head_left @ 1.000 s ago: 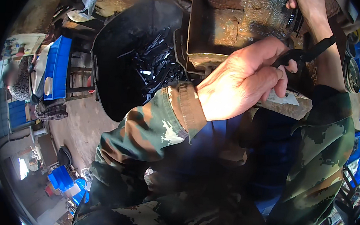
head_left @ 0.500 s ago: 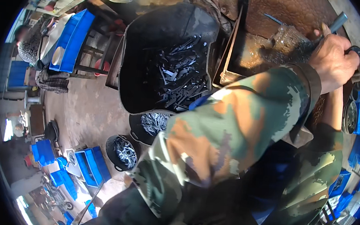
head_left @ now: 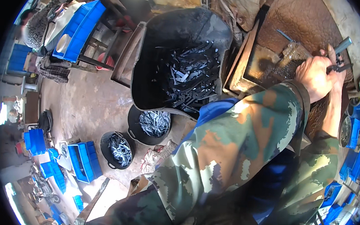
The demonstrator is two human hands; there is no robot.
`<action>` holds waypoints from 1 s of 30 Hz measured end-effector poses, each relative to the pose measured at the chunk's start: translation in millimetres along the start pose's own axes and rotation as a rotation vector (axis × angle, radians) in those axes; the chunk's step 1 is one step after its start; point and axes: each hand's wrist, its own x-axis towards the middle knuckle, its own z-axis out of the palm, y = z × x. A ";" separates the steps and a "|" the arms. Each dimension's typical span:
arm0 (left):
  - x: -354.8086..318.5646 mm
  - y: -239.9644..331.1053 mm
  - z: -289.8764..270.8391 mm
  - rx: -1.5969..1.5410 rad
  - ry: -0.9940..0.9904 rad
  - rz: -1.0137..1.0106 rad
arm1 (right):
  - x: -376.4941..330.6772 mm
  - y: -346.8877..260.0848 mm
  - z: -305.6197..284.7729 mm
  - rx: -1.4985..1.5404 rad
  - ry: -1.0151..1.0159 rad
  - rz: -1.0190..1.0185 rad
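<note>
Left hand (head_left: 316, 76): at about two o'clock in the view, at the end of a camouflage sleeve (head_left: 245, 139) that crosses from the lower middle. Fingers curled narrow around dark metal pieces (head_left: 338, 65); knuckles face the camera, so the palm side is hidden. It rests over the rusty brown surface (head_left: 305, 21).

Right hand: only its forearm (head_left: 334, 116) shows, rising from five o'clock toward the same spot; the hand itself is covered by the left hand, and whether it is open or closed cannot be told.

Grey metal bar (head_left: 344, 44): short and flat, sticks out just above the left hand's fingers. Long axis runs from seven o'clock to one o'clock, free end toward one o'clock. Which hand grips it cannot be told.

Dark metal pieces: bunched at the left hand's fingertips, toward three o'clock from the knuckles; shape too small to tell.

Shallow rusty tray (head_left: 260, 64): on the surface just to the nine o'clock side of the left hand.

Large black tub (head_left: 149, 68): at twelve o'clock, beside the tray, holding a loose heap of dark flat metal strips (head_left: 189, 77) lying every way.

Two round black basins (head_left: 134, 128), (head_left: 105, 147): on the floor at about eight o'clock from the tub, each with greyish metal pieces inside.

Blue plastic bins (head_left: 84, 161): on the floor toward eight o'clock; another blue bin (head_left: 79, 26) on a stand at ten o'clock.
</note>
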 end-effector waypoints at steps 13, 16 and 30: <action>-0.9 -0.9 -39.7 0.288 0.012 0.030 | -154.6 -51.9 -9.1 -0.450 -0.325 0.178; -2.3 -20.8 -4.1 0.365 0.173 0.215 | -184.4 -56.0 -40.0 -0.662 -0.532 0.006; 6.8 -59.7 -72.2 1.032 -0.467 -0.079 | -185.3 -33.4 -38.1 -0.594 -0.532 0.297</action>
